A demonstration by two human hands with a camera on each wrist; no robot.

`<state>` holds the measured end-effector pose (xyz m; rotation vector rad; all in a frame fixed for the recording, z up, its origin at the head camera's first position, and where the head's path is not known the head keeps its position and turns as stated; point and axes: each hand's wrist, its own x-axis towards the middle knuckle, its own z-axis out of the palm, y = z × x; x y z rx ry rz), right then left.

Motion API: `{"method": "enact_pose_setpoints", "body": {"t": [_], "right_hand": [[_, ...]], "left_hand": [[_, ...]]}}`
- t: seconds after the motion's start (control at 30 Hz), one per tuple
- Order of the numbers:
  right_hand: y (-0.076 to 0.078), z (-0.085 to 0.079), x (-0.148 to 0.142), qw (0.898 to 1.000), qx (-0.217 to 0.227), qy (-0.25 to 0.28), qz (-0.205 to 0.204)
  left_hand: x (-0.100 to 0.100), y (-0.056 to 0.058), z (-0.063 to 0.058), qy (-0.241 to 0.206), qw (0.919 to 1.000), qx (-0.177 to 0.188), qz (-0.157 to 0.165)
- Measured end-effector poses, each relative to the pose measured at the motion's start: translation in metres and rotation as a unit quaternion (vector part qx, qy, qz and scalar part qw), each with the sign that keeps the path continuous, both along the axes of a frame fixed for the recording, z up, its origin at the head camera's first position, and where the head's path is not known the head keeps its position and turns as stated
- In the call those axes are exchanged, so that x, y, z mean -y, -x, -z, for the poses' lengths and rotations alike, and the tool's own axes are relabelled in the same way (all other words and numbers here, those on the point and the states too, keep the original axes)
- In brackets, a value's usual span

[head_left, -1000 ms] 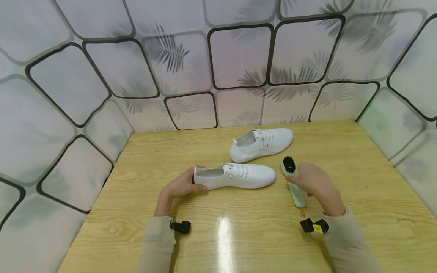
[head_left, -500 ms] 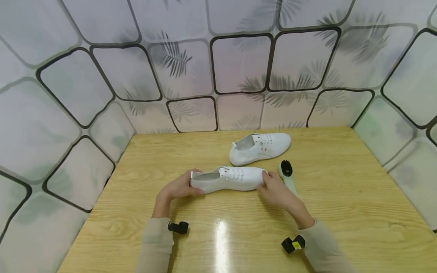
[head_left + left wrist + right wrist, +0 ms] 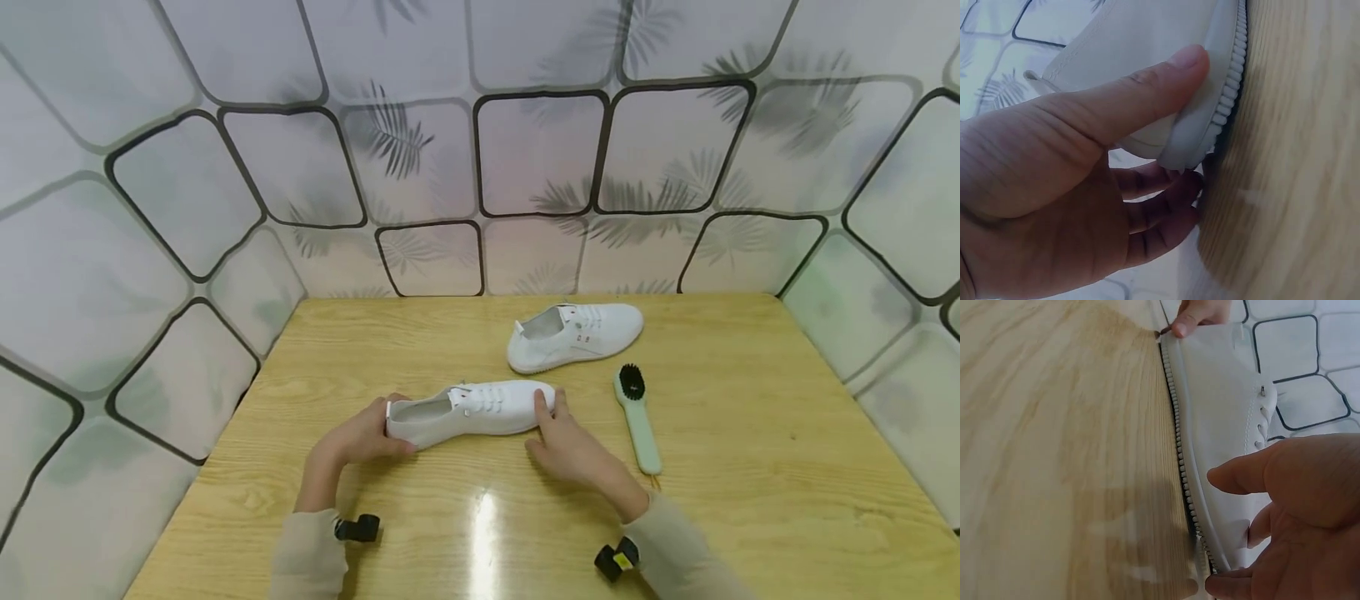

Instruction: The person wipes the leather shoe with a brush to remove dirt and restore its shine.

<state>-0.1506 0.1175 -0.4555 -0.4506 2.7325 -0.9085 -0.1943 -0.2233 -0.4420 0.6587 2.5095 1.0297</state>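
Behind the near shoe (image 3: 480,412), and on both its sides, stands the wall (image 3: 540,158), printed with rounded black and grey frames and with grey leaves. Under this shoe spreads the table (image 3: 247,508), pale yellow with wood grain, and so glossy that it gives back a bright streak in front of the shoe. The near shoe itself is white and smooth, with laces and a ribbed sole edge, its toe turned to the right; whether the sole rests fully on the tabletop, I cannot say. Just behind it and more to its right lies the far shoe (image 3: 615,329), also white, with small reddish marks on its side. Your left hand (image 3: 367,433) grips the heel of the near shoe, thumb pressed on the near side. Your right hand (image 3: 566,442) touches the toe with its fingers; I cannot say whether they pinch it. To the right of the near shoe lies the brush (image 3: 639,425), with a long pale green handle, an oval head and black bristles turned upward; your right hand comes between this shoe and the handle. Smallest is the orange cord (image 3: 655,482) at the handle's end.
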Motion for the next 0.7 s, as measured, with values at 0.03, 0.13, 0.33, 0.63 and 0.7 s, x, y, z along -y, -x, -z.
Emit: {"method": "enact_pose_setpoints", "body": {"t": [0.03, 0.13, 0.33, 0.63, 0.7], "right_hand": [[0.002, 0.001, 0.003, 1.000, 0.004, 0.005, -0.006], [0.010, 0.002, 0.010, 0.999, 0.014, 0.024, -0.022], [0.033, 0.009, 0.025, 0.993, 0.031, 0.103, -0.047], [0.058, 0.016, 0.049, 0.981, 0.068, 0.181, -0.034], [0.064, 0.016, 0.056, 0.979, 0.077, 0.187, -0.032]], "left_hand": [[0.003, -0.004, -0.001, 0.005, 1.0000, 0.000, -0.001], [0.011, -0.017, -0.005, 0.025, 0.9996, 0.006, -0.010], [0.020, -0.040, -0.007, 0.018, 0.9993, 0.015, -0.029], [0.023, -0.069, -0.004, -0.003, 0.9981, 0.031, -0.054], [0.022, -0.073, -0.005, -0.004, 0.9980, 0.033, -0.053]]}}
